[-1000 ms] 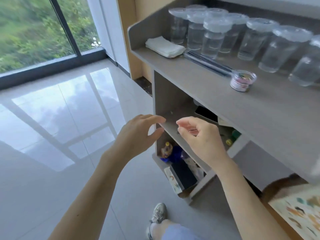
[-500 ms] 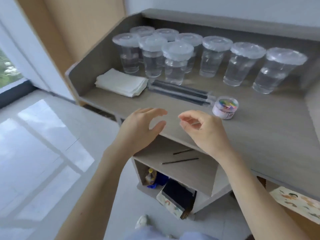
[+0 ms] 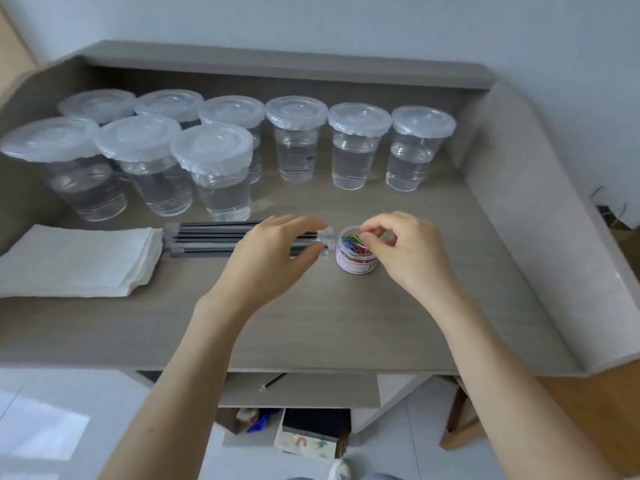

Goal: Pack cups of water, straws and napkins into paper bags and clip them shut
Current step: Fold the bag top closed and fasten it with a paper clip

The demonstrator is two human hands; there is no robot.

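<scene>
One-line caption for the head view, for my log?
Right hand pinches at the mouth of the clip jar, left hand hovers over wrapped straws, beside napkins and nine lidded water cups.

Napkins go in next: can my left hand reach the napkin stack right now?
Probably yes: the left hand is open over the straws, and the napkin stack lies beside them, uncovered.

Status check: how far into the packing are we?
Done: nothing looks packed; nine lidded cups, napkins and straws sit on the desk, no bag in view. In hand: right hand pinches paper clips in their jar; left hand hovers open over the straws. Left: all bagging and clipping.
</scene>
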